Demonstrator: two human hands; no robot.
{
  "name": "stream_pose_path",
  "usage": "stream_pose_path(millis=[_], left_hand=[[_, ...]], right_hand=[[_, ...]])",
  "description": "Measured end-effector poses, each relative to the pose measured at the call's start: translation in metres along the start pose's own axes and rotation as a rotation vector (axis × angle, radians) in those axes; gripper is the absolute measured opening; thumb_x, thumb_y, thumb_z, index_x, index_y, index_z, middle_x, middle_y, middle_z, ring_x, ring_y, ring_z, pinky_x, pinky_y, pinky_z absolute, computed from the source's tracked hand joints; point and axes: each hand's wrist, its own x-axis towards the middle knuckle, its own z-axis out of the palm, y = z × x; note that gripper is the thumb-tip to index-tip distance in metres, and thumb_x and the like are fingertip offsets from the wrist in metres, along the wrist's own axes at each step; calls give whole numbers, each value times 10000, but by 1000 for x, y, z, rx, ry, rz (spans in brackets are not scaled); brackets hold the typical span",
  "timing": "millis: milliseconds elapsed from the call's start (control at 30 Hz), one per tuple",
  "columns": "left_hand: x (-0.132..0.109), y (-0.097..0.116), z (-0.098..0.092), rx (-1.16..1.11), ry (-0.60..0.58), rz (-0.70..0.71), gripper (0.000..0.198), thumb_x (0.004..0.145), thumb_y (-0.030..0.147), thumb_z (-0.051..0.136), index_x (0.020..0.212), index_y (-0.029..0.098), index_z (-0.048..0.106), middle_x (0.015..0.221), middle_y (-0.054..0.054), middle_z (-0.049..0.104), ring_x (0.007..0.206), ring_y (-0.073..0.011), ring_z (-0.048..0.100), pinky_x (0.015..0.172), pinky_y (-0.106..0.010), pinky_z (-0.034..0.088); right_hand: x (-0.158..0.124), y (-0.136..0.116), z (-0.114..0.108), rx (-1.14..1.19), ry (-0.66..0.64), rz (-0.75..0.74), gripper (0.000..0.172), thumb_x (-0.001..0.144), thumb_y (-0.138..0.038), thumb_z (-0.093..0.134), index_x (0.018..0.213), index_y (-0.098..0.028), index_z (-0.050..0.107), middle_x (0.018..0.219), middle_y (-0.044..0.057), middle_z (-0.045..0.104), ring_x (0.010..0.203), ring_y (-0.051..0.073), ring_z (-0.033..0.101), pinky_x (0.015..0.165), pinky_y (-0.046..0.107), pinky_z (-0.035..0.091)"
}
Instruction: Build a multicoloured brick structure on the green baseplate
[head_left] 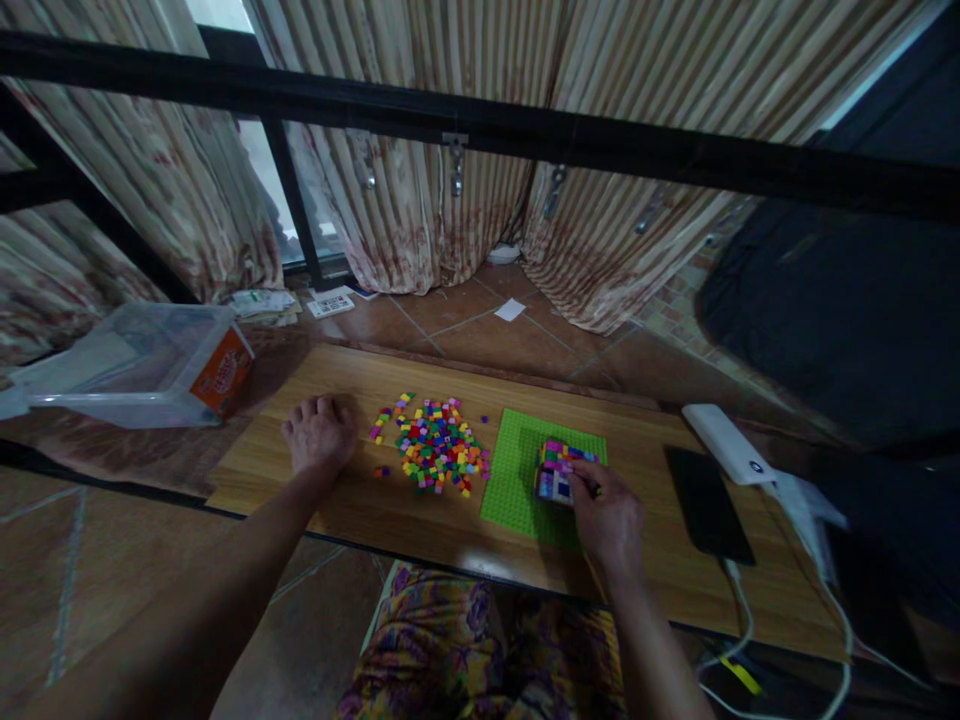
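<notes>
My right hand (609, 512) reaches over a small house-like build of coloured toy bricks (555, 470). Its thumb and forefinger are pinched at the upper face of the build, on a small toy brick largely hidden by the fingertips. Beneath the build lies a bright green studded baseplate (511, 470). To the left of the baseplate, loose toy bricks (441, 445) in many colours form a heap. My left hand (321, 435) rests on the wooden table beside that heap, fingers curled in, with nothing seen in them.
The narrow wooden table (420, 530) also carries a dark phone (709, 505) on a cable and a white power bank (727, 443) at the right. A clear plastic box (150, 360) with an orange label stands left. A black bar (465, 120) crosses before the curtains.
</notes>
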Motion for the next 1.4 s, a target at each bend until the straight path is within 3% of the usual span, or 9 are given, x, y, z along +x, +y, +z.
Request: stream_pose_path(millis=[433,800,1167,1300,1400], left_hand=[[-1,0,1,-2,12,1,452,899,369,334,1207,140,573,1254,-168,569,1149,-336,485,943,-469,375],[-2,2,-2,-37,0,-15,448,895,365,345,1214,146,571,1260,-164,567,1162,-336,478,958,-475,367],[-1,0,1,-40,10,1,435,897,361,352,1191,138,582,1255,-177,565,1158,-342,474,948,-474,364],[-2,1,0,-35,10,-4,438,899,361,341,1181,133,587,1239,-173,574,1146,-345,475,944,-477,364],[-3,2,-1,-44,8,-7,443,901,362,338,1192,137,584,1233,-174,576,1142,-339,476,947,-472,358]], right_hand=[[0,9,5,144,84,121,380,809,-454,556,948,-144,727,922,128,748,786,250,685,745,367,510],[10,6,4,338,48,284,318,706,-418,657,836,-135,724,848,126,746,764,250,694,738,383,530],[14,10,3,330,-7,349,344,681,-389,666,911,-137,707,797,110,736,710,238,683,686,364,515],[9,5,0,373,66,371,369,682,-422,690,913,-135,689,769,111,736,693,239,687,667,361,520],[-1,-5,2,409,135,296,370,737,-453,659,934,-141,685,855,122,741,768,237,695,719,365,528]])
